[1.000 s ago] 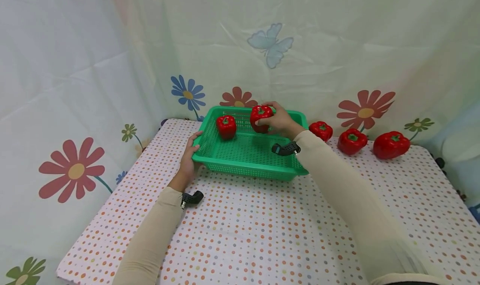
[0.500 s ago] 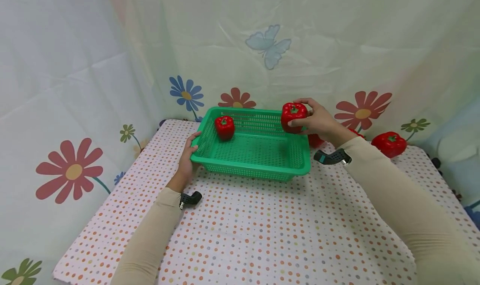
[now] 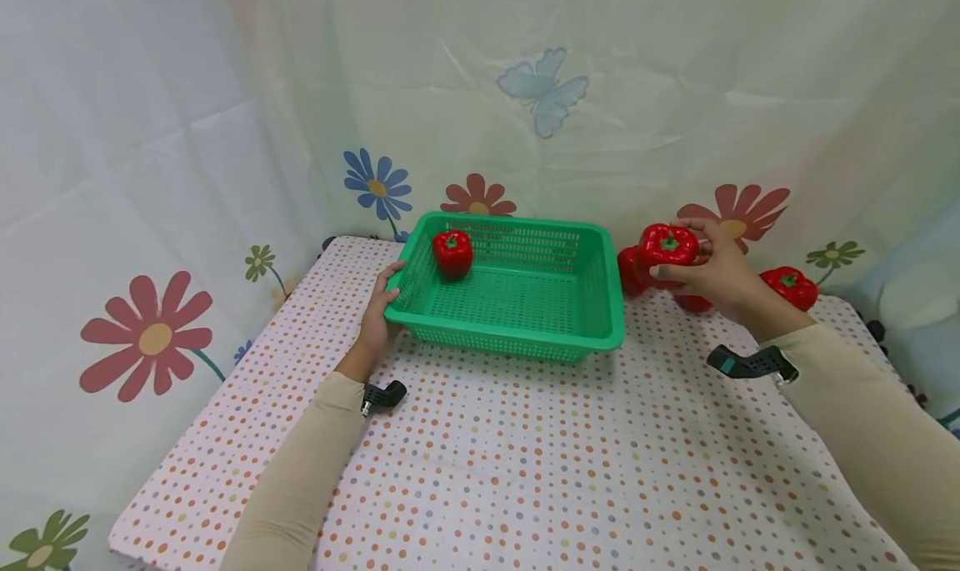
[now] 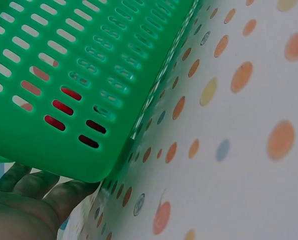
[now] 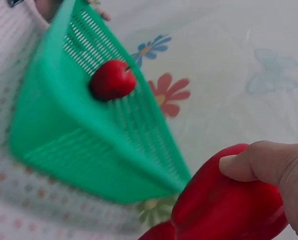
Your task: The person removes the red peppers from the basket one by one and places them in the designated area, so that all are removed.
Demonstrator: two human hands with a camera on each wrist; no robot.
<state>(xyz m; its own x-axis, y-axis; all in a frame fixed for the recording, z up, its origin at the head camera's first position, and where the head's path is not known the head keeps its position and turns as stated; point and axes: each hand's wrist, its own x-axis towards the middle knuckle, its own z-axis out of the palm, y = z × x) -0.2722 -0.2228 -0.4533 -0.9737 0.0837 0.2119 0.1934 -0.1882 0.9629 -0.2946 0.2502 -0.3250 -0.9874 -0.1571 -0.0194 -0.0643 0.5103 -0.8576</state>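
My left hand (image 3: 377, 311) grips the left rim of a green perforated plastic basket (image 3: 517, 333). In the left wrist view its fingers (image 4: 71, 195) meet the basket's edge from outside; part of the hand is out of frame. Inside the basket's back left corner stands a red bell pepper (image 3: 452, 254). Beyond the basket's right end, my right hand (image 3: 720, 275) holds another red bell pepper (image 3: 666, 246), stem up in the head view. The right wrist view shows the thumb (image 5: 254, 162) across this pepper's side.
Close to the basket's right wall is one red bell pepper (image 3: 632, 272). A second pepper (image 3: 693, 303) is mostly hidden under the right hand, and a third (image 3: 791, 288) stands farther right. A dotted cloth (image 3: 480, 471) covers the table; a flowered curtain (image 3: 637, 121) hangs behind.
My right hand has carried its pepper from inside the basket, over the right rim, to the peppers on the right. The left hand and basket have stayed in place.
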